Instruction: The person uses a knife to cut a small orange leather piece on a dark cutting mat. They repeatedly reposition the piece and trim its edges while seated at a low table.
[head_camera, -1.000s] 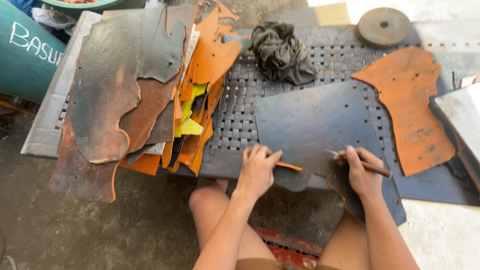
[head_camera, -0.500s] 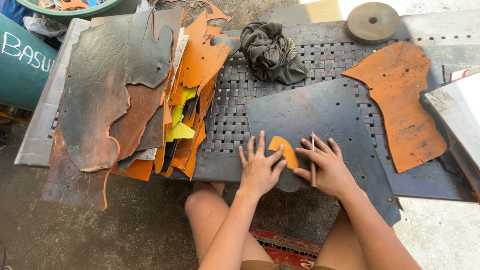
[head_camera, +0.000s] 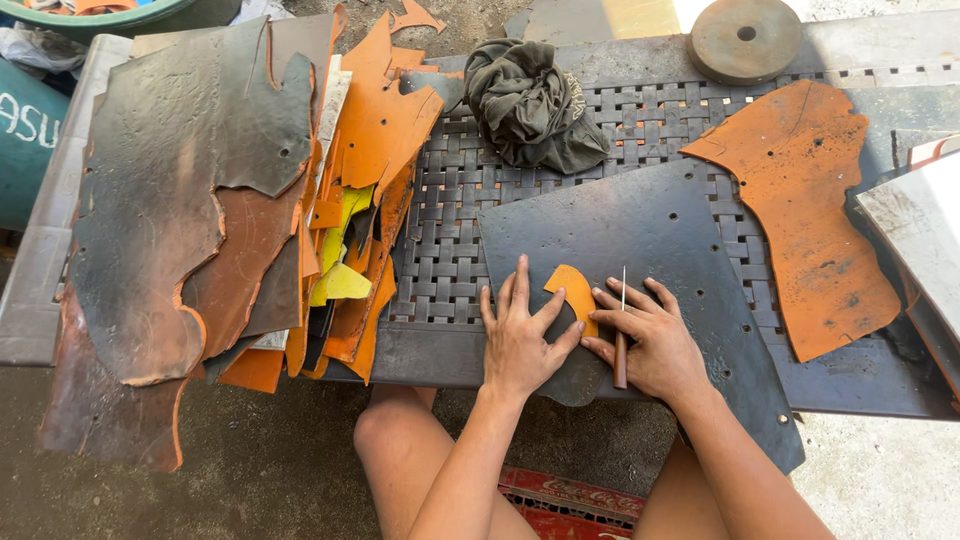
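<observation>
Leather in dark grey (head_camera: 640, 240) lies flat on the woven tabletop (head_camera: 440, 250), uncut as far as I can see, the left hand (head_camera: 520, 335) pressing an orange template (head_camera: 575, 295) with spread fingers, the right hand (head_camera: 655, 340) loosely gripping a thin awl-like tool (head_camera: 621, 335).

orange template (head_camera: 574, 293) | dark grey leather sheet (head_camera: 640, 235) | woven grey mat (head_camera: 445, 240) | olive cloth (head_camera: 530, 100)
</observation>
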